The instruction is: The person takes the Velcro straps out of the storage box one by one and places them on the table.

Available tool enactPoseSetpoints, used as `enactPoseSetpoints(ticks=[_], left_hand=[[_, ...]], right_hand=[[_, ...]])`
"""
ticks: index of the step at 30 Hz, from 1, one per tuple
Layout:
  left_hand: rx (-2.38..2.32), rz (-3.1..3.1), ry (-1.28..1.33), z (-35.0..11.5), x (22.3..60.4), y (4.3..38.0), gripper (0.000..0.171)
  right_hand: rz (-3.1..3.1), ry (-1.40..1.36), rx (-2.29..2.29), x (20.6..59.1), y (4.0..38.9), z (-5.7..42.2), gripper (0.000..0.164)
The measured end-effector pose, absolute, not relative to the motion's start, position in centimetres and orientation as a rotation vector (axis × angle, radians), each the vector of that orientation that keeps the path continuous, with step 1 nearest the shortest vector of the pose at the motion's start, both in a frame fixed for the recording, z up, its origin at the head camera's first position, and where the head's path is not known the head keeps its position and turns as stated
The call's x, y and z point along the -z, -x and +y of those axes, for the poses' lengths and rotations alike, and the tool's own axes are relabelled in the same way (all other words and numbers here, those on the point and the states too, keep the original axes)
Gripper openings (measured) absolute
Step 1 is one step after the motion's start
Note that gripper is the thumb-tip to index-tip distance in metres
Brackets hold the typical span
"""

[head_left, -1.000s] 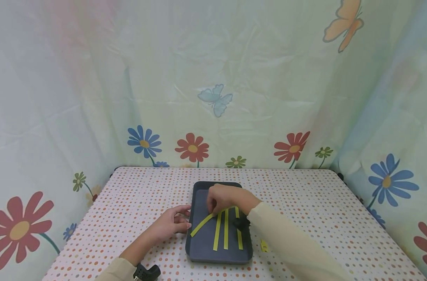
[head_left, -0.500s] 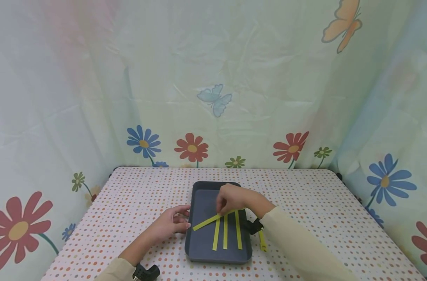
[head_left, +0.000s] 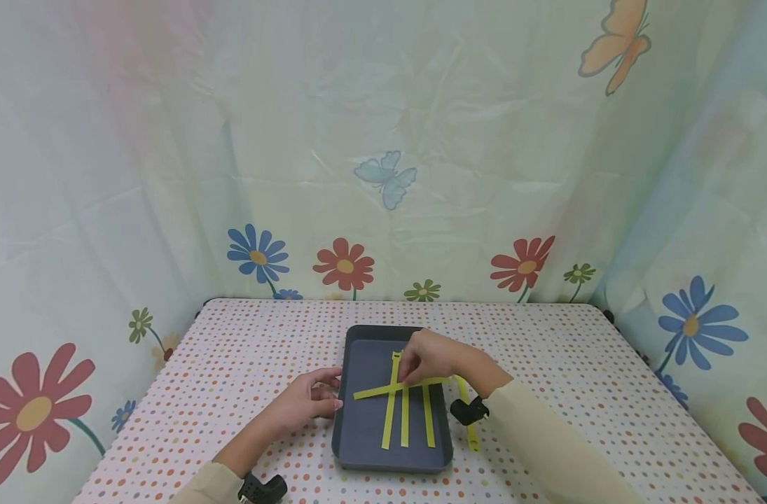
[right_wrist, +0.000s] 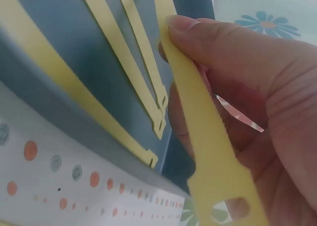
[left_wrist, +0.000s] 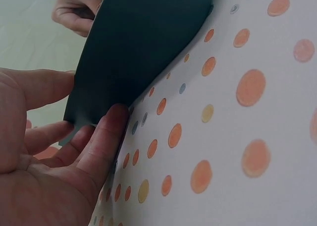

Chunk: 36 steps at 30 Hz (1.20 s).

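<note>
My right hand point(head_left: 430, 357) pinches a yellow hook-and-loop cable tie point(right_wrist: 198, 117) between thumb and fingers. This flat tie point(head_left: 372, 392) is held slantwise above a dark grey tray point(head_left: 389, 460), and its slotted head shows close up in the right wrist view. Three similar yellow ties lie lengthwise in the tray: a left one point(head_left: 388, 423), a middle one point(head_left: 405, 423) and a right one point(head_left: 429, 423). At the tray's left side, the fingers of my left hand point(head_left: 298, 404) touch the rim and outer wall point(left_wrist: 133, 47), loosely spread.
Right of the tray, another yellow tie point(head_left: 473, 439) lies on the dotted tablecloth point(head_left: 263, 350), partly hidden by the right wrist camera point(head_left: 469, 411). A flowered curtain point(head_left: 459, 196) hangs behind the table and along both sides.
My right hand has moved rightward with the cable tie, which has swung from a steep slant to nearly crosswise over the tray. The left hand has stayed at the tray's side.
</note>
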<state>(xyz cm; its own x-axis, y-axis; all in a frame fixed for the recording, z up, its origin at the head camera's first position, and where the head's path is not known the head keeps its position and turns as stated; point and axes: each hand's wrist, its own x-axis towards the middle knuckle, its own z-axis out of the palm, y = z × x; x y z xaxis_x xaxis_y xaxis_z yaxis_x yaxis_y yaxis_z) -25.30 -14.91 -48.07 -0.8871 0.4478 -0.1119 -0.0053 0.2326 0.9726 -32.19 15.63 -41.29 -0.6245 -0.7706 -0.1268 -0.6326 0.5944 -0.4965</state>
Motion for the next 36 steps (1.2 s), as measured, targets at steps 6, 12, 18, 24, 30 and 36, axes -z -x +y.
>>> enactPoseSetpoints(ticks=[6,12,18,24,30,36], left_hand=[[-1.688,2.157,-0.415,-14.9,47.9,25.3,0.071],[-1.691,2.161,-0.408,-14.9,47.9,25.4,0.07],[-1.682,2.17,-0.393,-14.8,47.9,25.4,0.07],[-1.682,2.163,-0.387,-14.8,47.9,25.4,0.07],[-1.686,2.154,-0.396,-14.8,48.1,25.5,0.07],[-1.69,2.155,-0.404,-14.9,48.2,25.4,0.069]], right_hand=[[2.505,1.09,0.663,41.8,32.3,16.6,0.004],[2.52,1.077,0.707,41.9,32.2,17.3,0.002],[2.517,1.037,0.799,41.9,31.8,18.0,0.004],[2.5,0.975,0.908,42.2,31.3,18.5,0.008],[2.492,0.954,0.986,42.5,30.8,18.9,0.015],[2.484,0.901,1.066,43.1,30.4,19.3,0.024]])
